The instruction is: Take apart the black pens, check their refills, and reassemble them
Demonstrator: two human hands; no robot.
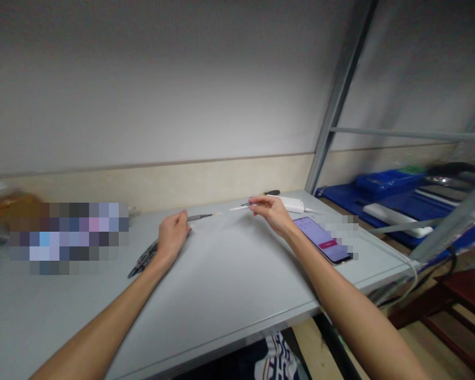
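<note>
My left hand (173,235) is closed around a grey pen barrel (199,217), from which a thin pale tip points to the right. Beneath and beside that hand lies a bunch of dark pens (144,259) on the grey table (229,274). Across a small gap, my right hand (272,212) pinches a thin whitish stick (239,208) between thumb and fingers, its free end pointing at the pen. Motion blur hides whether this stick is a refill. Both hands are above the tabletop.
A lit phone (322,240) lies right of my right hand, near a white power strip (293,204) with a cable. A dark-handled tool (272,192) rests by the wall. A metal bed post (336,105) rises at the right, and a dark red stool (465,295) stands below.
</note>
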